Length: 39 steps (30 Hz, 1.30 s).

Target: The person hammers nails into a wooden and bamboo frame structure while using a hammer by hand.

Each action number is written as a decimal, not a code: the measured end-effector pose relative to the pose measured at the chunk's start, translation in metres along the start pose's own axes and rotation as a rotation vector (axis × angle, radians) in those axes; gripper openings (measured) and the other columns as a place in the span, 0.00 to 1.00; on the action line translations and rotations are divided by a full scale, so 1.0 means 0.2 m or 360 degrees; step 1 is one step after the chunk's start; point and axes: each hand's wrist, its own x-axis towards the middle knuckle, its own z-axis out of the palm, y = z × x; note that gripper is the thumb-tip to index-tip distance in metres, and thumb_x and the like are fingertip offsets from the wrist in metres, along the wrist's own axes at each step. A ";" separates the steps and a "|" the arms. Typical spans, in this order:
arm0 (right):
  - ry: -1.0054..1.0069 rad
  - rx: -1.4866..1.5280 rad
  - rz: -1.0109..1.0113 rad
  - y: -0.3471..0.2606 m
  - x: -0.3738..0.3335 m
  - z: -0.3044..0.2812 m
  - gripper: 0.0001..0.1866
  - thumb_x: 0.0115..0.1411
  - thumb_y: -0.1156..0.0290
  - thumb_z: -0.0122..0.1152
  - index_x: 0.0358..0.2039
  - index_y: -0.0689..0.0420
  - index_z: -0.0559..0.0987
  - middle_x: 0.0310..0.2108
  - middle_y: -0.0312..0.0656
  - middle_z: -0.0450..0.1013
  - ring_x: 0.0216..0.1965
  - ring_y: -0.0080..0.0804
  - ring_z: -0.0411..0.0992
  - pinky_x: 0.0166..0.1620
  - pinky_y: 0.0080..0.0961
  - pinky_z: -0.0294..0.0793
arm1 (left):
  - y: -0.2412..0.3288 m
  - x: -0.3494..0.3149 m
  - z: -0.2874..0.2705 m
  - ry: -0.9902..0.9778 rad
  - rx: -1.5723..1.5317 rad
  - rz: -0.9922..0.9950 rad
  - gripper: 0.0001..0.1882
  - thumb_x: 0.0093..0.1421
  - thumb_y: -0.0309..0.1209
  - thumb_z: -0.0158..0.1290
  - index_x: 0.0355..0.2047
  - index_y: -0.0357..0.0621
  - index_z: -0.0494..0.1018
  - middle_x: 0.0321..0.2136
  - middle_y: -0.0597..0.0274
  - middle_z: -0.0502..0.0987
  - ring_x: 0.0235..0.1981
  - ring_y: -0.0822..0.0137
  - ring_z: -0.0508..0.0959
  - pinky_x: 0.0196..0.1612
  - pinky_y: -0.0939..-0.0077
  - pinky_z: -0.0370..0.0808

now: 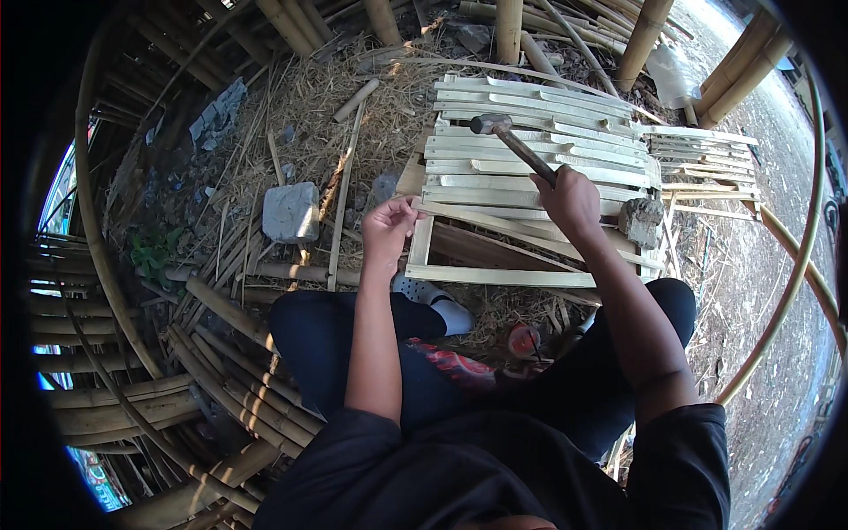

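Sitting on the straw-littered ground at the left is a squarish gray block (291, 212). Next comes the left hand (388, 229), its fingers pinched narrow at the left end of a slanting slat (473, 218); whether they grip the slat or something small, I cannot tell. The panel (530, 166) lies on the ground just beyond the person's folded legs: pale, cream-colored slats set side by side, slightly wavy, with raised knots and thin gaps. Its near side leaves a wedge-shaped opening where darker brown wood shows below, edged by a straight pale slat. Over the slats slants a hammer (524, 155), dull metal head up and left, its dark handle wrapped by the fingers of the right hand (571, 201). A rough gray stone (640, 223) rests at the panel's right end; beyond it are more thin slats (702, 168).
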 end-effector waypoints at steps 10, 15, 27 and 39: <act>0.0014 -0.0071 -0.0104 0.10 0.06 0.12 0.24 0.60 0.54 0.68 0.32 0.66 0.76 0.26 0.59 0.78 0.32 0.59 0.78 0.37 0.49 0.77 | 0.07 -0.02 -0.04 -0.0177 0.0097 -0.0189 0.17 0.60 0.17 0.61 0.49 0.33 0.73 0.42 0.53 0.81 0.43 0.65 0.83 0.44 0.75 0.83; -0.0229 -0.0065 -0.0101 0.16 0.06 0.04 0.24 0.60 0.54 0.67 0.38 0.67 0.75 0.35 0.61 0.77 0.40 0.59 0.78 0.43 0.47 0.78 | 0.02 -0.01 -0.04 -0.0177 0.0190 -0.0239 0.17 0.60 0.17 0.60 0.49 0.31 0.73 0.42 0.52 0.81 0.43 0.65 0.83 0.44 0.74 0.84; -0.0284 -0.0361 0.0965 0.61 0.08 -0.32 0.65 0.40 0.39 0.78 0.69 0.62 0.54 0.65 0.70 0.54 0.66 0.68 0.60 0.58 0.75 0.64 | -0.02 0.00 -0.04 0.0032 0.0169 -0.0364 0.17 0.61 0.19 0.59 0.50 0.32 0.74 0.42 0.55 0.79 0.42 0.69 0.81 0.45 0.71 0.85; 0.0670 -0.0148 0.0444 0.53 0.10 -0.26 0.46 0.38 0.60 0.79 0.53 0.69 0.65 0.45 0.63 0.69 0.46 0.60 0.72 0.52 0.46 0.74 | -0.02 -0.01 -0.15 0.0279 -0.0127 -0.0443 0.13 0.63 0.18 0.56 0.47 0.37 0.71 0.42 0.57 0.78 0.45 0.66 0.81 0.51 0.68 0.83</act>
